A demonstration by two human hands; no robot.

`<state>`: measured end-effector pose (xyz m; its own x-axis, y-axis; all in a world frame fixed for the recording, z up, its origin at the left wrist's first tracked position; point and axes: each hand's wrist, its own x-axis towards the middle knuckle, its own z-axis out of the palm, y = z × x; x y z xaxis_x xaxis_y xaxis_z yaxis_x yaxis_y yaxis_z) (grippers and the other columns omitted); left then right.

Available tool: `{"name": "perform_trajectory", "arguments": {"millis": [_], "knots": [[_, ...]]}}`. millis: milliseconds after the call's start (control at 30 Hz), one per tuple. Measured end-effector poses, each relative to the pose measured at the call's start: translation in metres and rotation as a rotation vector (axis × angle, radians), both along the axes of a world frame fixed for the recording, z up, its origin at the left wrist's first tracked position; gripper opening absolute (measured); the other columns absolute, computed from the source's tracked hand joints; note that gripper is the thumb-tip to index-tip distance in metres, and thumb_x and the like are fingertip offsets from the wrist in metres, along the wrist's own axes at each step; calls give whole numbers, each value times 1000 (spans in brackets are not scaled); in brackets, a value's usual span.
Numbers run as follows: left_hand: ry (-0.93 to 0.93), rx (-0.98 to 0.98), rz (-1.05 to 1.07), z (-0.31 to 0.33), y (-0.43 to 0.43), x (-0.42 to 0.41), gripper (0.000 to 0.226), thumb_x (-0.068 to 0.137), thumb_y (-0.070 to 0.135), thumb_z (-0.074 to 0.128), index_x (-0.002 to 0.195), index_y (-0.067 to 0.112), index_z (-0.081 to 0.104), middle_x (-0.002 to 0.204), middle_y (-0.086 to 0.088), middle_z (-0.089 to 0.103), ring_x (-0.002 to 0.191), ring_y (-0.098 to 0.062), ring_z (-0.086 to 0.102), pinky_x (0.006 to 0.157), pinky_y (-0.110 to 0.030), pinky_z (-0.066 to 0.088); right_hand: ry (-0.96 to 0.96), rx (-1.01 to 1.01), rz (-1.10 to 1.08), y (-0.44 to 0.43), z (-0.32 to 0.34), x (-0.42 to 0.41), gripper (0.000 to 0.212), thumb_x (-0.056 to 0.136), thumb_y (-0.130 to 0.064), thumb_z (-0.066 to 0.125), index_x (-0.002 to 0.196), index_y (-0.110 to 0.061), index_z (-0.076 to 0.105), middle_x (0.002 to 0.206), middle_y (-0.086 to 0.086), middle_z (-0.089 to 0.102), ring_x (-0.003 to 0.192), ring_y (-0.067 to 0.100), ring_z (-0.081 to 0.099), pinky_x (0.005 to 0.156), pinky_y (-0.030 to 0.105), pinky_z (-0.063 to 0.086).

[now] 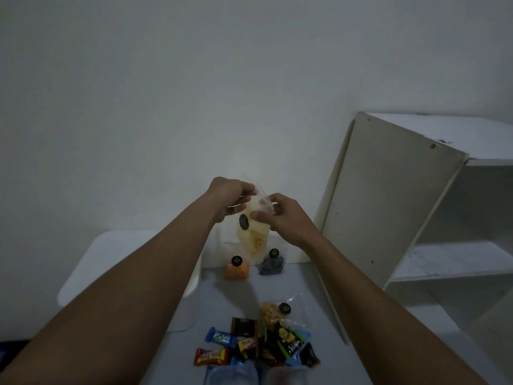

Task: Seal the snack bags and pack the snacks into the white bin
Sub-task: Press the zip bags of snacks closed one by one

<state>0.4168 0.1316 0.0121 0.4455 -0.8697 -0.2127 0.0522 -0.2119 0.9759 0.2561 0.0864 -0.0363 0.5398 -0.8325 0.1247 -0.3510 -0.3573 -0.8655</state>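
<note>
I hold a clear snack bag (254, 237) of yellow chips with a black label up in the air over the table. My left hand (231, 197) pinches its top edge on the left and my right hand (286, 215) pinches the top on the right. Below it an orange snack bag (236, 269) and a dark purple snack bag (271, 265) stand against the wall. A clear bag of pale nuts (273, 314) lies nearer me. The white bin (111, 254) sits at the left, partly hidden by my left forearm.
A heap of small wrapped snacks (258, 347) lies at the near edge of the table (327, 343). A white shelf unit (416, 212) stands at the right, close beside the table. Bare wall fills the background.
</note>
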Motion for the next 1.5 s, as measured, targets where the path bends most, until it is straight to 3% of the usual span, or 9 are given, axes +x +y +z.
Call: {"name": "perform_trajectory", "arguments": {"millis": [67, 200, 400, 533, 700, 900, 1233, 1400, 1500], "knots": [[-42, 8, 22, -11, -4, 0, 13, 89, 18, 67, 95, 9, 71, 91, 0, 77, 76, -11, 65, 66, -24, 56, 18, -84, -74, -7, -13, 4, 5, 87, -26, 61, 89, -27, 65, 90, -3, 72, 87, 19, 70, 78, 50, 59], [-199, 3, 238, -63, -15, 9, 13, 85, 15, 57, 94, 11, 64, 92, -8, 67, 81, -23, 60, 81, -41, 58, -82, 17, -171, -21, -38, 7, 27, 93, -8, 47, 80, -19, 68, 87, 2, 74, 90, 22, 71, 79, 51, 58], [-214, 196, 90, -164, -17, 13, 36, 90, 26, 60, 126, 21, 61, 124, -3, 62, 113, -26, 58, 95, -39, 48, -149, 182, -116, -47, -83, 11, 17, 91, 11, 49, 97, 13, 65, 96, 14, 71, 89, 22, 69, 70, 17, 54], [-203, 241, 100, -217, -24, 19, 17, 85, 40, 63, 99, 31, 70, 110, -2, 70, 104, -29, 65, 92, -46, 54, -164, 243, -143, -65, -124, 15, 12, 93, 0, 61, 101, 1, 70, 98, 6, 69, 89, 10, 65, 69, 10, 51], [-190, 280, 213, -269, -37, 23, 13, 89, 35, 62, 98, 27, 68, 95, 2, 66, 94, -27, 64, 86, -48, 57, 76, 305, -193, -86, -192, 33, 25, 94, -36, 64, 111, -17, 60, 103, 4, 64, 95, 22, 63, 82, 38, 53], [-196, 357, 319, -314, -54, 28, 7, 90, 29, 63, 95, 27, 67, 94, -2, 63, 94, -32, 64, 83, -51, 58, 187, 367, -144, -99, -243, 54, 39, 99, -16, 56, 136, -13, 44, 89, -4, 53, 75, 3, 50, 58, 17, 38], [-256, 430, 357, -330, -63, 31, 49, 93, 32, 62, 136, 13, 51, 136, -15, 56, 118, -36, 56, 99, -41, 49, 185, 458, -129, -104, -257, 47, 60, 95, -15, 61, 149, -8, 36, 139, 7, 50, 127, 22, 50, 109, 36, 42], [-439, 391, 433, -320, -57, -4, 31, 91, 19, 62, 119, 10, 49, 120, -17, 57, 104, -35, 59, 79, -35, 46, 190, 421, -179, -108, -247, 15, 41, 84, -19, 70, 122, -22, 57, 119, 1, 64, 113, 22, 60, 101, 39, 48], [-481, 332, 200, -326, -64, -31, 22, 89, 21, 63, 108, 13, 54, 103, -13, 65, 94, -32, 63, 75, -34, 49, 279, 366, -192, -106, -246, -15, 52, 87, -15, 68, 136, -18, 51, 128, 6, 60, 115, 23, 57, 97, 33, 48]]}}
